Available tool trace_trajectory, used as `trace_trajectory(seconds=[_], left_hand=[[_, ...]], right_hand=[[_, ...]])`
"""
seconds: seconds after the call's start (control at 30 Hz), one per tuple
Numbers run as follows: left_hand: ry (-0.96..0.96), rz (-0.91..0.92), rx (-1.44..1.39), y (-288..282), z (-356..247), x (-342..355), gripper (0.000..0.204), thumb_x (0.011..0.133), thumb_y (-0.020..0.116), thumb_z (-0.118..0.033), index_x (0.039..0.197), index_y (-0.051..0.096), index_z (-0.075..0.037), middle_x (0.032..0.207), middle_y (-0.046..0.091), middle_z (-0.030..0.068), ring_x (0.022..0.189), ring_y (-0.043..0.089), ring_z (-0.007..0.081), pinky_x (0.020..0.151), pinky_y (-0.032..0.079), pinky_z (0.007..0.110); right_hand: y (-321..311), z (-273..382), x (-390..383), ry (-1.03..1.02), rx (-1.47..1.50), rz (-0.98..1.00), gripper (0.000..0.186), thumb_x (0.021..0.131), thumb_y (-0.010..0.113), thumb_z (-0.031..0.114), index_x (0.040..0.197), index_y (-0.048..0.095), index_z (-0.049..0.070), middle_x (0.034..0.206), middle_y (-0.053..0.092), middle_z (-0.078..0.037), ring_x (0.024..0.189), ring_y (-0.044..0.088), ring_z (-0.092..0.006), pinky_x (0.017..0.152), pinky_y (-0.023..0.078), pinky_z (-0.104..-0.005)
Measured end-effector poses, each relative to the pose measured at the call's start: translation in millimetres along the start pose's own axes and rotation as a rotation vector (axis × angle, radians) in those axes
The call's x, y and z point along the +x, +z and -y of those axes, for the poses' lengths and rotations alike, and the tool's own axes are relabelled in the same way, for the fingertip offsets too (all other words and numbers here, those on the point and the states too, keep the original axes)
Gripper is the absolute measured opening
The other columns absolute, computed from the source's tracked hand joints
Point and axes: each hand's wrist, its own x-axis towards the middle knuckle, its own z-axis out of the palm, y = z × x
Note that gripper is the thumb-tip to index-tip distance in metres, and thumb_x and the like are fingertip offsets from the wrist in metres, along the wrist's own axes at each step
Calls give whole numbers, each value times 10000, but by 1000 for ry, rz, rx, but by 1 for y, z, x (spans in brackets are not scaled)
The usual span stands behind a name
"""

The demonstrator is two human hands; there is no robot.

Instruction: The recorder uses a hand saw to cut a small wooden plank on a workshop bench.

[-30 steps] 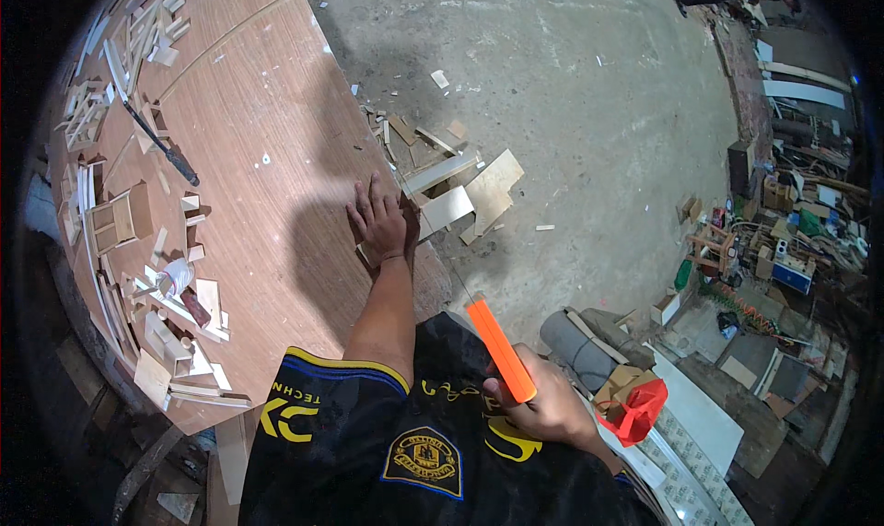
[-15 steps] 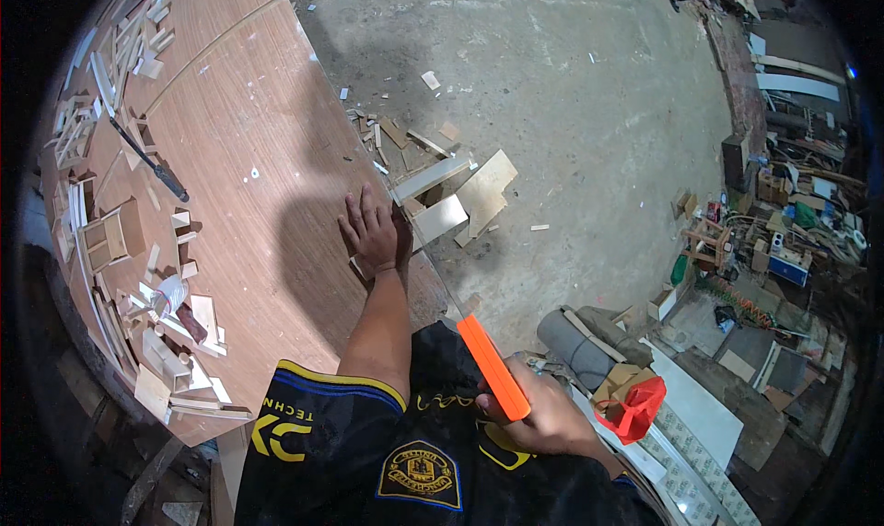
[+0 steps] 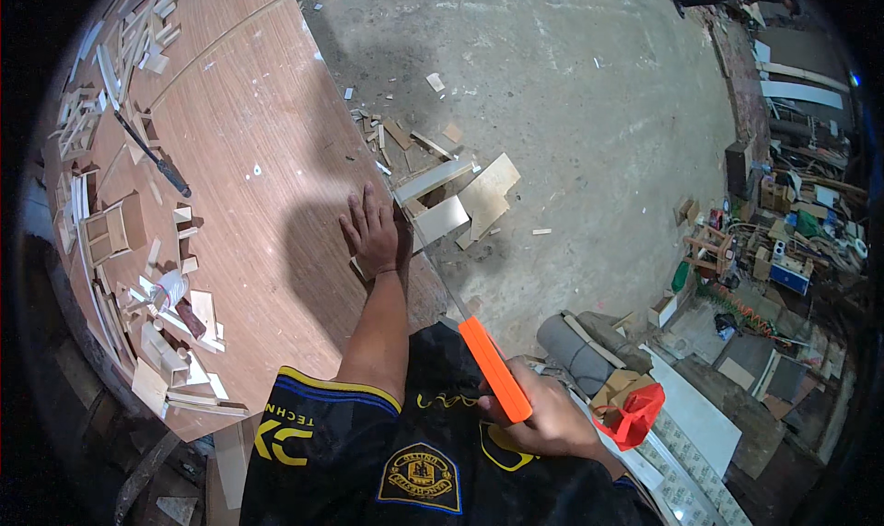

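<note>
Many wood offcuts (image 3: 451, 194) on concrete floor (image 3: 571, 93) (dusty), beside plywood table (image 3: 249, 130).

Dusty concrete floor (image 3: 571, 93), cluttered edges

Small wooden frames (image 3: 103, 231) and offcuts (image 3: 175, 342) scattered along the bench's (image 3: 239, 111) left edge, with a dark-handled tool (image 3: 152, 155) lying slantwise among them. Plywood scraps (image 3: 460, 199) heaped on the concrete floor (image 3: 571, 102) just off the bench's right edge. Grey roll (image 3: 575, 342) and red bag (image 3: 637, 414) lower right; cluttered junk pile (image 3: 783, 231) far right.
</note>
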Motion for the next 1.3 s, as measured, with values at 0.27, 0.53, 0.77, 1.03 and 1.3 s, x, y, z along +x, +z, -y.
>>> trace_trajectory(seconds=[0.27,0.53,0.77,1.03,1.3], left_hand=[[-40,-87,-38,0,-1,4,121,951,483,-228,859,555,-198,1474,430,-35,1372,384,273,1117,239,545],[-37,20,4,-5,-3,2,157,944,460,-284,967,599,-213,1526,341,-37,1407,311,269,1126,209,527],[-55,-2,-71,-1,-4,0,184,941,466,-330,942,600,-205,1517,352,-42,1407,306,270,1131,195,538],[-55,-56,-122,1,-4,1,133,930,493,-274,903,583,-181,1493,396,-20,1398,327,296,1121,212,561],[-80,-64,-204,-18,-8,9,92,903,496,-209,879,571,-162,1472,430,9,1392,338,315,1118,216,571]], right_hand=[[-8,0,2,-4,18,8,262,891,640,184,1070,530,26,870,659,-165,840,663,-348,720,508,-400],[-5,-7,1,-57,68,-43,377,885,663,208,1152,495,2,851,640,-185,765,641,-384,627,483,-422],[-4,-8,-1,18,27,-61,229,885,637,169,1032,531,28,847,647,-159,802,653,-334,708,497,-396],[5,-14,-3,18,2,-82,327,874,680,214,1084,522,21,862,625,-172,797,638,-368,656,479,-417],[38,-76,-10,-118,159,-336,220,873,694,208,917,612,8,583,547,-106,482,548,-244,498,424,-333]])
